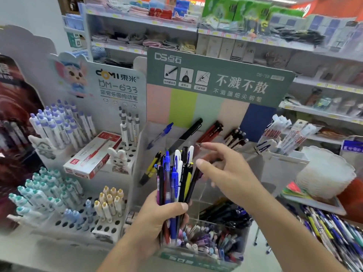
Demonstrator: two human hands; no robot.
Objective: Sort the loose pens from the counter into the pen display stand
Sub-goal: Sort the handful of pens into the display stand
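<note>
Forearms reach up from the bottom edge toward the green-headed pen display stand (216, 79), which serves as our landmark. Left hand (157, 216) sits low in front of that stand, its grip wrapped tight around a bundle of pens (172, 179) held upright: blue, black, white and yellow barrels fanned out at the top. Right hand (222, 169) hovers just right of the bundle, its grip wide, fingers spread and empty, thumb tip close to the pens but apart from them. Behind the hands, in the stand's clear upper compartments, a blue pen (161, 134), a black pen (188, 132) and red pens (211, 131) lean tilted. Down at the stand's front, a clear bin (206, 240) is packed with mixed pens and small bits, too blurred to tell apart. Left of the stand, a white rack (82, 222) with round holes carries capped pens, and a red-and-white box (92, 154) lies across its middle tier. Far right of the stand, a heap of loose pens (334, 232) lies on the counter (255, 258).
</note>
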